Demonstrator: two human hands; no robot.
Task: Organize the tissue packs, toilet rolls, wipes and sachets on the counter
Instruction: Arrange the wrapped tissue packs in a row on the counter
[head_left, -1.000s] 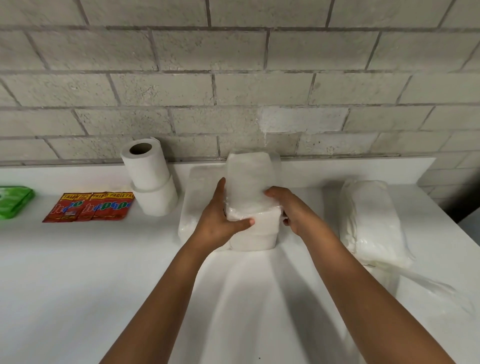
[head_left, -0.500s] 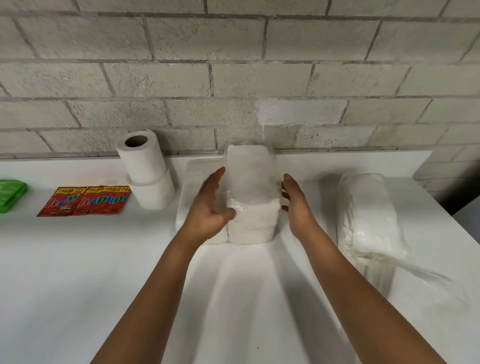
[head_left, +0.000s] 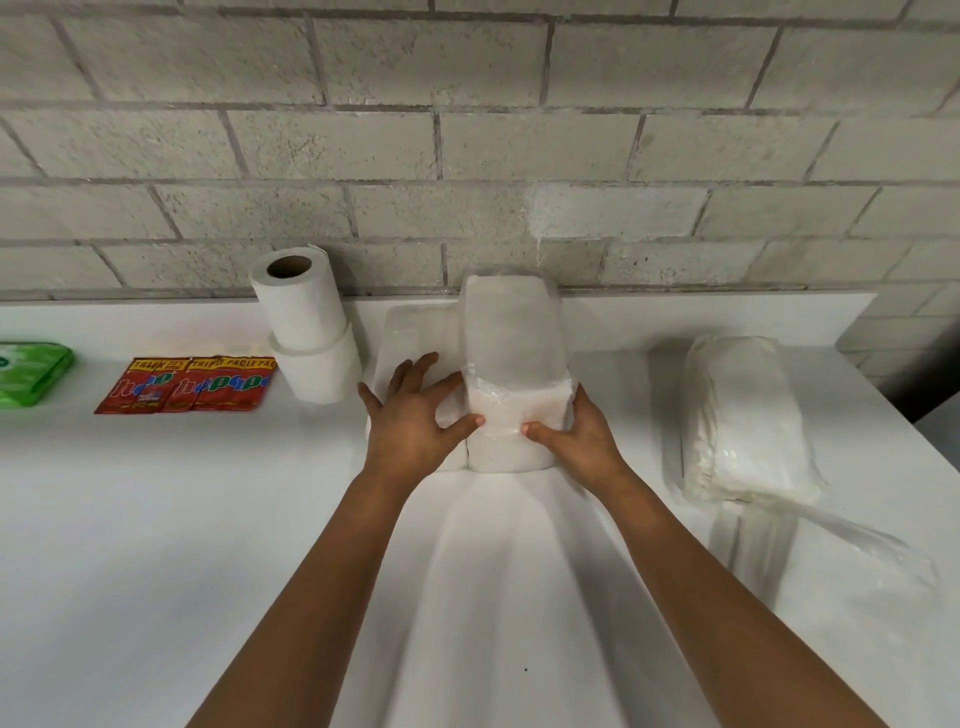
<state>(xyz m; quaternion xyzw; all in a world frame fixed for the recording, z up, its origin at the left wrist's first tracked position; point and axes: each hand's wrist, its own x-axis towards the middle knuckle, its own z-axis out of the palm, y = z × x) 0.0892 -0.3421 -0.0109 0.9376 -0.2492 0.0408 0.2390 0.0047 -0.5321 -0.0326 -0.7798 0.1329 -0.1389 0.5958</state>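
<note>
Left hand (head_left: 415, 421) rests flat, right hand (head_left: 576, 436) grips upright clear-wrapped tissue pack (head_left: 511, 374).

Two bare forearms, no sleeves in view; left hand (head_left: 415, 431) and right hand (head_left: 582, 441) bare, ungloved; short nails; no rings, watch or bands showing at wrists.

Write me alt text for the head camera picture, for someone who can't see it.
Two bare hands steady an upright tissue pack on a white counter against a block wall: the left hand lies open on a flat pack beside it, and the right hand grips it. Left are two stacked toilet rolls, red sachets and a green wipes pack; right lies another tissue pack.
</note>
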